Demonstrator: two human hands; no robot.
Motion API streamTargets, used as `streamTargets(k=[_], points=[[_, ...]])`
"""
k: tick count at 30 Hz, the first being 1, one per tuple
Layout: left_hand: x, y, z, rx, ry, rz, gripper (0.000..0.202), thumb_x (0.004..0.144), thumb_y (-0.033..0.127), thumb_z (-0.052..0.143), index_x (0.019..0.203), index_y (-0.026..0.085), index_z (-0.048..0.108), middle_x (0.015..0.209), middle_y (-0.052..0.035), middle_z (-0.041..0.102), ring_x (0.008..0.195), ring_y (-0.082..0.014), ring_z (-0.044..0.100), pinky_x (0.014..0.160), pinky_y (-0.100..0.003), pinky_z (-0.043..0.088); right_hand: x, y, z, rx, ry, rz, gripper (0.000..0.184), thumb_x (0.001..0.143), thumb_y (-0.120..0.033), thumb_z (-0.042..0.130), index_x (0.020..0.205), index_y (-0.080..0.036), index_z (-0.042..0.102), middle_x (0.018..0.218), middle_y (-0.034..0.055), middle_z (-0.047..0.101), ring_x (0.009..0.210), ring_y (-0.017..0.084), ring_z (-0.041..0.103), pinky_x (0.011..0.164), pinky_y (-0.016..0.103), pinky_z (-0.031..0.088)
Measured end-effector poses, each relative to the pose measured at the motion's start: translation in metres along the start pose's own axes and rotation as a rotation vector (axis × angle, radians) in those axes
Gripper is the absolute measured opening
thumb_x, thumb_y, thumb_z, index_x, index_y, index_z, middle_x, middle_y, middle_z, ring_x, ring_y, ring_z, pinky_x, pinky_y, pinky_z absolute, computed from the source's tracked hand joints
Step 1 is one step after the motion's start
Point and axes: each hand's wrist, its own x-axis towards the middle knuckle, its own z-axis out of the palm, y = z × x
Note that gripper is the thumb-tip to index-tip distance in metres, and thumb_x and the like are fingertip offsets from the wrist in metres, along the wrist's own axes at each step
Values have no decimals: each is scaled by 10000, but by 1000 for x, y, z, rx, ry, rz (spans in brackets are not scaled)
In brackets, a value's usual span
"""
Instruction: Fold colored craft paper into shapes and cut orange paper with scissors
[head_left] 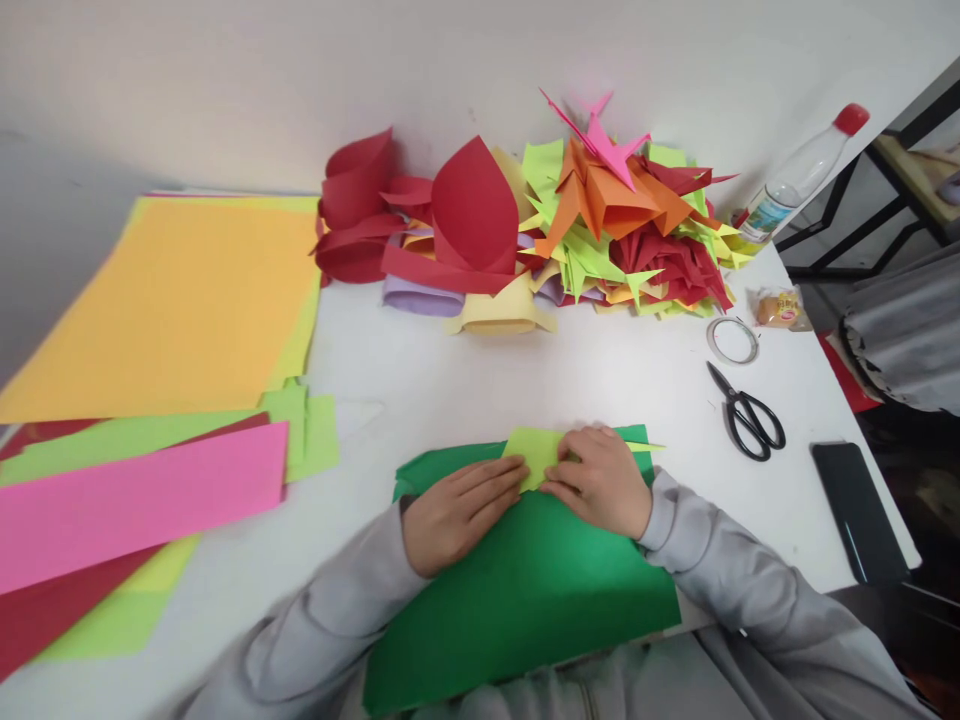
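A small lime-green folded paper (534,450) lies on a dark green sheet (525,590) at the near edge of the white table (465,380). My left hand (459,510) lies over the sheet with its fingertips pressed on the lime paper's left side. My right hand (600,480) is curled, fingers pinching the lime paper's right part. A thin lime point sticks out past my right hand. Both sleeves are grey.
A heap of folded paper shapes (600,220) in red, orange, lime, pink and yellow sits at the back. Large orange sheets (172,300) and pink strips (135,500) lie left. Black scissors (746,415), a tape roll (732,340), a phone (855,510) and a bottle (802,170) are right.
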Motion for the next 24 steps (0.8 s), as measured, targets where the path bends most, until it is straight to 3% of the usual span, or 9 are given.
streamTargets(k=[7,11,16,19,24], points=[[27,9,-10,-46,-1,-191,157,931,81,449,982,145,583,973,-103,708,977,-184,642,847,-338,577,6,-16,6,22,50,255,236,820,-385,716,686,-206,640,794,13,580,786,180,492,707,342,290],[36,12,-9,52,10,-266,164,942,116,444,860,149,582,872,-82,660,846,-178,606,755,-325,564,5,-20,6,3,30,285,192,791,-351,749,738,-210,629,824,14,580,813,190,492,714,345,285],[36,12,-4,211,-26,-327,215,946,168,451,772,160,576,883,-88,627,795,-194,551,697,-350,526,4,-21,3,31,19,311,169,812,-333,729,755,-216,622,840,18,576,841,198,494,702,342,278],[36,10,-4,179,-50,-333,217,947,175,450,768,158,571,868,-82,615,764,-189,535,678,-341,512,5,-22,2,51,7,313,161,832,-311,708,740,-215,617,839,14,568,838,191,491,705,341,276],[38,5,-5,85,-66,-365,198,945,188,460,785,158,572,863,-79,605,776,-192,532,690,-347,513,6,-26,4,3,10,346,238,833,-399,693,728,-209,597,831,24,541,824,199,472,685,339,265]])
